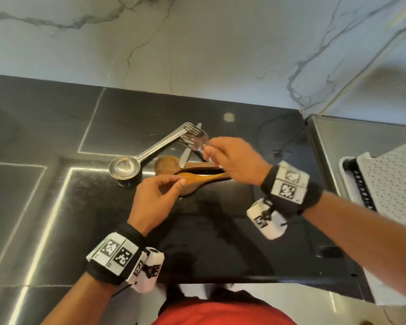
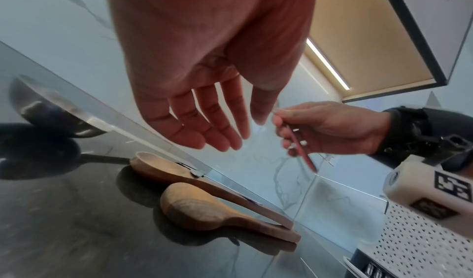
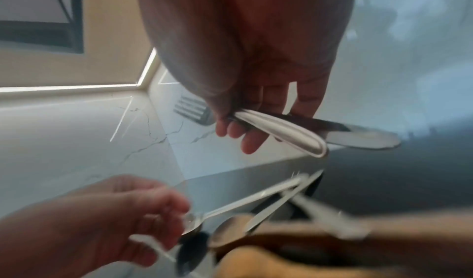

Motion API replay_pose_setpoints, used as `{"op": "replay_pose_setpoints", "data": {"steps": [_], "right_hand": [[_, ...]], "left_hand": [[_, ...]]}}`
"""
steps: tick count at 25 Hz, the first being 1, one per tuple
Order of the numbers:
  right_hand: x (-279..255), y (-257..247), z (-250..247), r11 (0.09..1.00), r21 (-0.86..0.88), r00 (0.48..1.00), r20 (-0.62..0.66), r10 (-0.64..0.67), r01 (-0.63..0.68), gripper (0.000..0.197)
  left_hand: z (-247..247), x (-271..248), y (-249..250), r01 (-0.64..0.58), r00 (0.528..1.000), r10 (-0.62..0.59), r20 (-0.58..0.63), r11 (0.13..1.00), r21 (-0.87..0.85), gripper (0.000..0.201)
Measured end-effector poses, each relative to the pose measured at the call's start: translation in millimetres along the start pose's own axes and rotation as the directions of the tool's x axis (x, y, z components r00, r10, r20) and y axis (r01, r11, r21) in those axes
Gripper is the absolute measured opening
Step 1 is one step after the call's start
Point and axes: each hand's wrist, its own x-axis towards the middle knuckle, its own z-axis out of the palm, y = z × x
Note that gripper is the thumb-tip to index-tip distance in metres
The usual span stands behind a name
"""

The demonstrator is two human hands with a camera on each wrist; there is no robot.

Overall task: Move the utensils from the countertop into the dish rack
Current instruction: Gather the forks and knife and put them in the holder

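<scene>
The utensils lie heaped mid-countertop [image 1: 56,127]: the ladle [image 1: 136,158] to the left, two wooden spoons [image 1: 197,178] nearest the person. The dish rack [image 1: 384,179] stands at the right.

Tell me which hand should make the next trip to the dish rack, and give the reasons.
Right, probably. The right hand already grips metal cutlery, fork tines showing, and the dish rack lies on its side. The left hand holds nothing, fingers relaxed above the wooden spoons on the countertop.
</scene>
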Motion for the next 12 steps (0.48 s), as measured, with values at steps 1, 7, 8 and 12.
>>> {"op": "replay_pose_setpoints", "data": {"steps": [1,7,8,12], "right_hand": [[-13,11,-28,0.994,-0.113,1.000,-0.002,-0.013,0.012,0.027],[-118,75,-199,0.811,-0.582,0.995,-0.103,-0.002,-0.059,0.030],[-137,88,-226,0.780,-0.620,0.993,-0.115,0.013,-0.082,0.029],[-210,150,-316,0.669,-0.714,0.978,-0.160,0.131,-0.207,0.029]], "left_hand": [[6,1,5,-0.020,0.999,0.020,0.034,1.000,0.008,0.017],[85,7,62,-0.168,0.969,0.161,0.186,0.985,0.027,0.015],[107,7,76,-0.191,0.962,0.185,0.199,0.981,0.010,0.015],[207,1,143,-0.218,0.944,0.235,0.233,0.971,-0.097,0.012]]}}
